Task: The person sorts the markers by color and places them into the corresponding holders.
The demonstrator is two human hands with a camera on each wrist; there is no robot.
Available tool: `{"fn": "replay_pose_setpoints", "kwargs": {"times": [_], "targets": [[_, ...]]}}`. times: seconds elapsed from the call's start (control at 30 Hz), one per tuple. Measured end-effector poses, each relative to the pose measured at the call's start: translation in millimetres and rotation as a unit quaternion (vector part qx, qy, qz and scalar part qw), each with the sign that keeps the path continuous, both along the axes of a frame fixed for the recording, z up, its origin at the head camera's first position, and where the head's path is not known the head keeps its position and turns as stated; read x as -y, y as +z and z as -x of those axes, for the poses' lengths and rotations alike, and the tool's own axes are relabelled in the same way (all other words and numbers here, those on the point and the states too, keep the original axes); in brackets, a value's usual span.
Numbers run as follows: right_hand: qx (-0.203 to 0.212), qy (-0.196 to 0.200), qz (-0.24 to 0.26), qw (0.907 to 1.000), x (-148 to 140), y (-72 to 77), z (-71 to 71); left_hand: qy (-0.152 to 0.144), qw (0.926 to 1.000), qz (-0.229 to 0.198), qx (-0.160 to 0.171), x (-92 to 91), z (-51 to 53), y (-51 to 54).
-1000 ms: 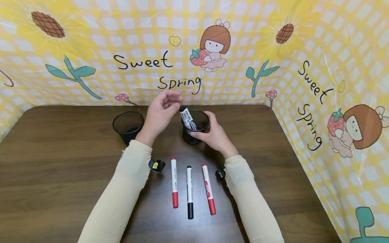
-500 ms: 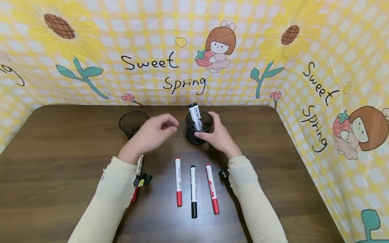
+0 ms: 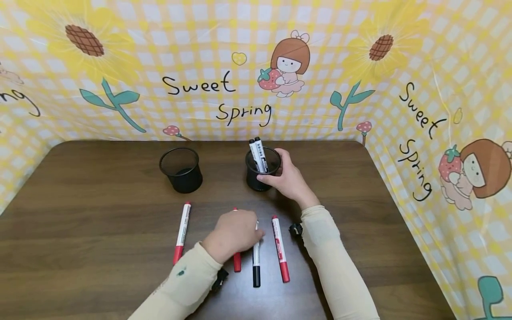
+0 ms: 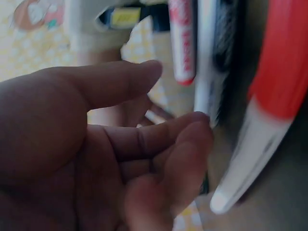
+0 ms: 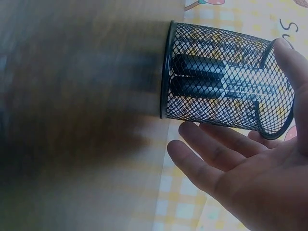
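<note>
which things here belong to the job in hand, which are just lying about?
Probably the job:
right hand, holding right cup
two markers inside it
left hand
loose black marker
three red markers
left cup

Probably just surroundings:
patterned cloth
brown tabletop
black wrist gear

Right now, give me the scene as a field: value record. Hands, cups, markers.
left hand: over middle red marker and black marker, gripping neither; contact unclear
right hand: holds right cup at rim
right cup: upright, two black-capped markers inside
left cup: upright, no markers visible inside
also on table: left red marker, right red marker
</note>
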State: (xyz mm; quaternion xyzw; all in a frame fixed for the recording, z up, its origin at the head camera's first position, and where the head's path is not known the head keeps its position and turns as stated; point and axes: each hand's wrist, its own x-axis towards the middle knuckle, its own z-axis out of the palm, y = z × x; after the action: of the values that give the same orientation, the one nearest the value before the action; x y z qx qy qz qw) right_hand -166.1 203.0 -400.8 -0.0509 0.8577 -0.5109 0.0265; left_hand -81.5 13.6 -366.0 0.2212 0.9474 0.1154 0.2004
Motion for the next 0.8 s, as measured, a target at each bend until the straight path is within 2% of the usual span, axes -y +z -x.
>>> {"fn": "replay_pose_setpoints", "kwargs": {"times": [0.13,0.33,0.5,0.8], "targets": [[-0.002,0.001,0.002,1.0000,0,-0.4,0.5,-0.003,0.9995,0.025,-0.017,-8.4,-12.5,-9.0],[-0.002,0.001,-0.002,1.0000,1,-1.3,-0.4,0.010,0.9989,0.041,-0.018,-16.4,-18.9,-17.9],[-0.001,-0.002,-0.010,0.9999,2,-0.8,-1.4,0.016,0.9996,0.019,-0.014,-18.2,-21.3,-22.0],[-0.007,-0.005,-0.015,0.9999,2,-1.2,-0.1,-0.014,0.9978,-0.037,-0.054,-13.7,-18.9,-24.4]]}}
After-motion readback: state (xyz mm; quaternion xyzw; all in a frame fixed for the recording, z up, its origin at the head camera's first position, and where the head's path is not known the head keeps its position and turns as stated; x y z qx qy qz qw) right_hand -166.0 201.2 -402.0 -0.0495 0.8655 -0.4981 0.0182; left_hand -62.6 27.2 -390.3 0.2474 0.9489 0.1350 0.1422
